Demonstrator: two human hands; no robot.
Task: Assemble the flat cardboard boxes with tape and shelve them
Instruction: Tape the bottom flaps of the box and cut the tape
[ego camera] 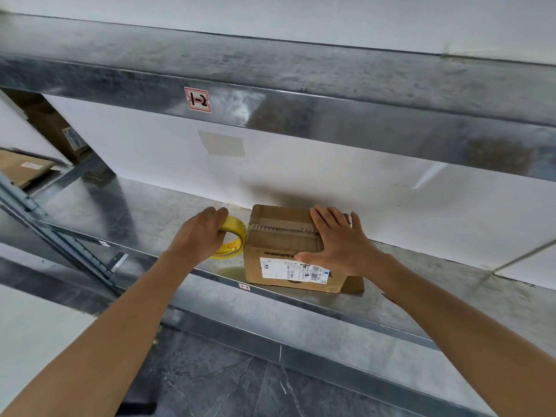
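— Where did we have our fingers?

— The fingers [323,218] of our right hand [340,242] lay spread and nearly straight over the top of the box [279,251]. The thumb rested on its front face just above the white label [285,267]. We were pressing, not gripping. Our left hand [201,233] was curled round the yellow tape roll [233,236], which stood on edge just beside the box's left side.

— And the box itself?

— It stood upright on the metal shelf [150,212], near the front edge, with its top seam taped over.

— So which step were we at?

— Shelving, we judged: the box looked assembled and set down. The next move called for our right hand to nudge it back or simply lift off. Our left would carry the tape away for another flat box.
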